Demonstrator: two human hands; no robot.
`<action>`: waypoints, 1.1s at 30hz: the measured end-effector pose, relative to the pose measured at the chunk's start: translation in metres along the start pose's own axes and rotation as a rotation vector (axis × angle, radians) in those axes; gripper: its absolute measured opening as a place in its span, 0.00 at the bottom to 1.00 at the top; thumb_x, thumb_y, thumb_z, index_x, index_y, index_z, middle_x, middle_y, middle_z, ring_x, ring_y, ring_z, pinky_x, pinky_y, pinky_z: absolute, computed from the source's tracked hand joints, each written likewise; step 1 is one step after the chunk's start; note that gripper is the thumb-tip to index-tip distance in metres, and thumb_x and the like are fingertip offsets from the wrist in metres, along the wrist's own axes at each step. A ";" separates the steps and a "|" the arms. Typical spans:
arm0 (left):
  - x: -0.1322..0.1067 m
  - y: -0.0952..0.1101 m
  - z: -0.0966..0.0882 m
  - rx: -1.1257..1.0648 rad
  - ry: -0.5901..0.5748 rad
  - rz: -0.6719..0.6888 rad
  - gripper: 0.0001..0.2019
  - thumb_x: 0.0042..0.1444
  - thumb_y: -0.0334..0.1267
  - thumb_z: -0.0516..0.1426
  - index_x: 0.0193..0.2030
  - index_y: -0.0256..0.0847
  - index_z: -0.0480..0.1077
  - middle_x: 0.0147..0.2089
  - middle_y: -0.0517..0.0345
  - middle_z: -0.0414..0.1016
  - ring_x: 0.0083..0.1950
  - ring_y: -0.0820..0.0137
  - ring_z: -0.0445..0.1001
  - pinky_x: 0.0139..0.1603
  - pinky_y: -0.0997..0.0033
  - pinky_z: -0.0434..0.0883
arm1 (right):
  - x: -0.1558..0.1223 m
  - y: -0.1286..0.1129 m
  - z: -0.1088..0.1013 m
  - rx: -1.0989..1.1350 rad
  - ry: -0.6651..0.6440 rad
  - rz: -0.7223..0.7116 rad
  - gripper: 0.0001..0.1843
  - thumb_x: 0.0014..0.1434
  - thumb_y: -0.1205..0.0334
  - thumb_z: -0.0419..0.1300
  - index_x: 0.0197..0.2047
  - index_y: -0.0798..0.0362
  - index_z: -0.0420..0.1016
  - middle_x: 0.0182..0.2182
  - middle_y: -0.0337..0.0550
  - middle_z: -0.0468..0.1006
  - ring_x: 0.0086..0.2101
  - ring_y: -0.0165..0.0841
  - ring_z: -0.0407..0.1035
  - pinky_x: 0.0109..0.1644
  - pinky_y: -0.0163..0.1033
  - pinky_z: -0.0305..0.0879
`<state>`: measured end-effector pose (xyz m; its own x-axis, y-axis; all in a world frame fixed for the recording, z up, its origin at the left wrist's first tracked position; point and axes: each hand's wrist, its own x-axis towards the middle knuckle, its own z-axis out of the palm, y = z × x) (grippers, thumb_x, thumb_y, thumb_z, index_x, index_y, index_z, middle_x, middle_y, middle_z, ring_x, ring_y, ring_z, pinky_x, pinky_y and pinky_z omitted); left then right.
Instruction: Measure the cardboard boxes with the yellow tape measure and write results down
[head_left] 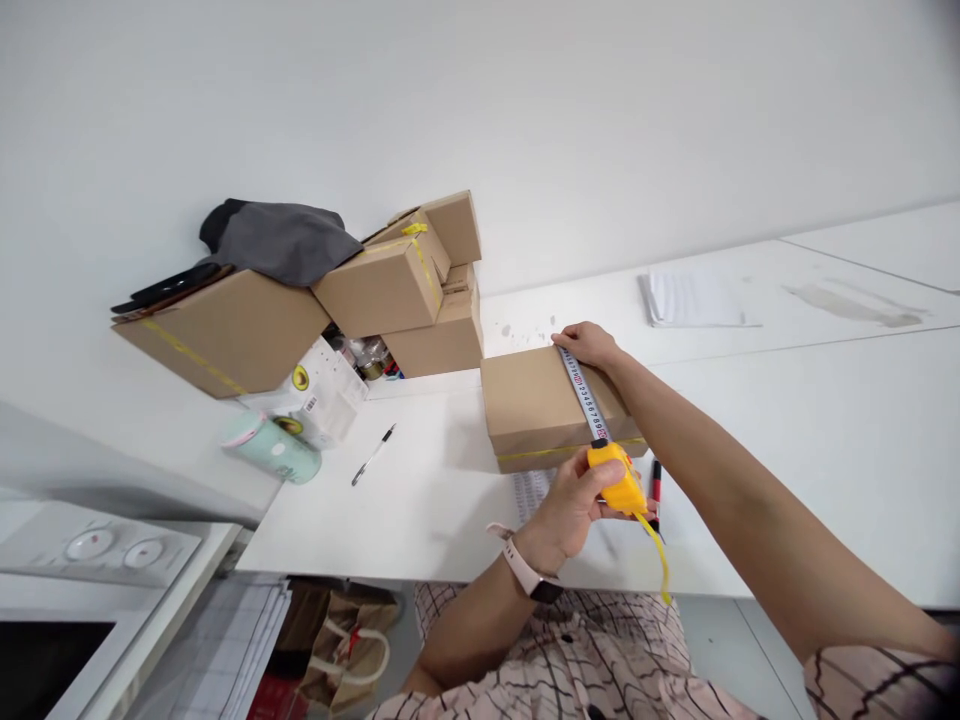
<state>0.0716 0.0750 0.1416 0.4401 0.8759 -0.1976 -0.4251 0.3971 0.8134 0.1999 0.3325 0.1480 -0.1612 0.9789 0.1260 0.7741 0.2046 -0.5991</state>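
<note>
- Digits 4, 5, 6 show on the metal blade [585,398] across the cardboard box [538,400], right of centre
- Left hand [566,503] grips the yellow tape measure [621,482], below centre
- Right hand [590,344] pinches the blade's end at the box's far edge

A box [529,395] sits on the table [825,430], a tape measure [626,490] extended across its top. Behind and left are stacked boxes [382,290] with a cloth [285,240] on top. Left of the box lies a pen [371,457], then a tumbler [281,452] near the table's left edge. Papers [686,298] lie behind, rightward; a marker [657,482] lies before the box's right end.
</note>
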 end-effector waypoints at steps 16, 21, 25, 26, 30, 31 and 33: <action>-0.043 0.005 -0.023 0.142 0.054 0.164 0.34 0.40 0.49 0.74 0.53 0.43 0.69 0.48 0.53 0.75 0.42 0.62 0.80 0.48 0.58 0.79 | -0.036 0.000 -0.039 0.720 0.214 0.008 0.25 0.65 0.38 0.55 0.47 0.51 0.78 0.46 0.50 0.81 0.44 0.37 0.74 0.47 0.39 0.68; -0.080 0.002 -0.073 0.408 0.407 0.337 0.44 0.45 0.46 0.74 0.66 0.49 0.59 0.50 0.52 0.76 0.51 0.59 0.77 0.48 0.63 0.76 | -0.116 0.052 -0.050 0.543 0.582 0.231 0.24 0.66 0.40 0.55 0.44 0.51 0.80 0.33 0.48 0.77 0.36 0.37 0.70 0.44 0.40 0.67; -0.070 0.001 -0.099 0.314 0.456 0.350 0.37 0.46 0.50 0.72 0.60 0.48 0.63 0.48 0.56 0.73 0.47 0.63 0.77 0.49 0.63 0.76 | -0.165 0.067 -0.026 0.500 0.356 0.245 0.36 0.68 0.32 0.43 0.58 0.49 0.76 0.33 0.47 0.77 0.36 0.40 0.71 0.46 0.44 0.68; -0.065 0.004 -0.102 0.308 0.439 0.357 0.35 0.46 0.50 0.72 0.58 0.47 0.65 0.48 0.56 0.73 0.46 0.64 0.77 0.48 0.63 0.76 | -0.171 0.063 -0.022 0.496 0.309 0.228 0.37 0.67 0.31 0.42 0.61 0.47 0.75 0.37 0.47 0.78 0.37 0.40 0.71 0.47 0.45 0.69; -0.049 0.037 -0.106 0.366 0.385 0.394 0.32 0.44 0.49 0.72 0.54 0.45 0.67 0.47 0.57 0.73 0.43 0.65 0.77 0.46 0.63 0.77 | -0.166 0.033 -0.029 0.404 0.318 0.154 0.32 0.66 0.32 0.48 0.59 0.42 0.76 0.49 0.46 0.79 0.43 0.41 0.72 0.47 0.44 0.68; -0.046 0.049 -0.107 0.377 0.374 0.411 0.32 0.44 0.49 0.72 0.53 0.45 0.67 0.47 0.57 0.73 0.43 0.64 0.77 0.47 0.62 0.77 | -0.160 0.026 -0.036 0.370 0.334 0.137 0.30 0.65 0.33 0.50 0.58 0.42 0.77 0.46 0.45 0.80 0.43 0.41 0.72 0.46 0.43 0.67; -0.039 0.074 -0.108 0.384 0.351 0.444 0.31 0.45 0.48 0.71 0.53 0.44 0.67 0.47 0.56 0.74 0.43 0.64 0.78 0.48 0.60 0.77 | -0.143 0.014 -0.048 0.257 0.363 0.104 0.27 0.64 0.36 0.54 0.53 0.44 0.80 0.41 0.46 0.79 0.41 0.42 0.72 0.45 0.44 0.66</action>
<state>-0.0625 0.0997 0.1503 -0.0213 0.9960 0.0868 -0.1673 -0.0892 0.9819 0.2632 0.1948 0.1600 0.1695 0.9399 0.2965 0.5906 0.1439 -0.7940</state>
